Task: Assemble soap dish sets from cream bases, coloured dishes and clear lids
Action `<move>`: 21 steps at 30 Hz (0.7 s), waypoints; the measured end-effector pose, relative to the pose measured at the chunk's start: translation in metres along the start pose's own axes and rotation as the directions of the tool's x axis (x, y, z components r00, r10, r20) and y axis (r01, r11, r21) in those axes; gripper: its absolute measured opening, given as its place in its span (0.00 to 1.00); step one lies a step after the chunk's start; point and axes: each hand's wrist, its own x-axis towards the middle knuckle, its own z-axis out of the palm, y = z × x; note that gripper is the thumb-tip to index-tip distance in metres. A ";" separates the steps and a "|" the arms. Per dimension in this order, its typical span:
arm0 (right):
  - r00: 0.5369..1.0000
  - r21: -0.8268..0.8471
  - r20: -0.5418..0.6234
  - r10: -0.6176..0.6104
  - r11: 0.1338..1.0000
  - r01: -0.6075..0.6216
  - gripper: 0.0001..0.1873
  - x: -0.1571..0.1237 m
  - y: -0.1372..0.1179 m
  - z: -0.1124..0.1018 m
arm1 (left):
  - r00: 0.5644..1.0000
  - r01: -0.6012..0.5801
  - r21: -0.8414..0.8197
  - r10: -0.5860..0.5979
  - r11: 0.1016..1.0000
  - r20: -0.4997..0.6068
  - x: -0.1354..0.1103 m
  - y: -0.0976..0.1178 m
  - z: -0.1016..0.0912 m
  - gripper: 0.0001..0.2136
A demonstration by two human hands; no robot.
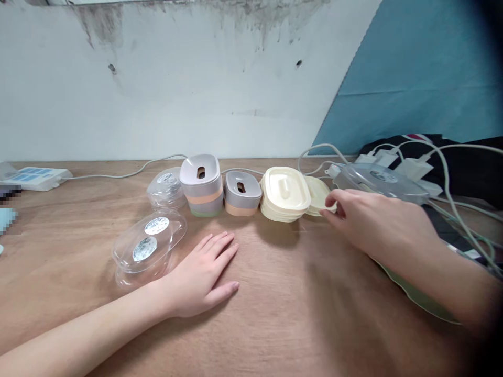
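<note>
My left hand [204, 272] lies flat and open on the wooden table [275, 314], fingers stretched out, just right of a stack of clear plastic lids [149, 246]. My right hand [369, 220] reaches to a cream lid [316, 196] lying behind a stack of cream lids [285, 193]; its fingertips pinch that lid's right edge. Left of the cream stack stand two stacks of pastel containers, a tall one [201, 184] and a short one [241, 193]. Another clear lid pile [165, 187] sits behind them at the left.
A large clear round lid [379, 180] lies at the right among white chargers [412, 170] and tangled cables. A white power strip [33, 178] sits at the far left edge. A pale green sheet [420, 298] shows under my right forearm. A wall closes the back.
</note>
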 end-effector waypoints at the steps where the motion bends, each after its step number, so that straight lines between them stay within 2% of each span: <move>1: 1.000 -0.004 0.013 0.002 1.000 -0.002 0.13 0.007 0.006 0.003 | 1.000 0.002 0.000 -0.002 1.000 0.002 0.000 0.000 0.000 0.28; 4: 0.998 0.011 0.047 -0.045 0.999 0.044 0.14 0.020 0.011 0.018 | 1.000 0.005 0.003 -0.005 1.000 0.010 0.000 0.001 -0.001 0.29; 8: 0.992 0.021 0.088 -0.089 0.996 0.088 0.14 0.022 0.006 0.033 | 1.000 0.001 0.006 -0.001 1.000 0.020 0.000 0.002 -0.002 0.29; 12: 0.990 0.026 0.086 -0.111 0.994 0.109 0.16 0.019 0.005 0.035 | 1.000 0.002 0.015 -0.002 1.000 0.012 0.000 0.001 -0.001 0.29; 21: 0.991 0.030 0.100 -0.091 0.996 0.088 0.11 0.025 0.011 0.035 | 1.000 -0.001 0.020 0.001 1.000 0.019 -0.001 0.001 -0.001 0.29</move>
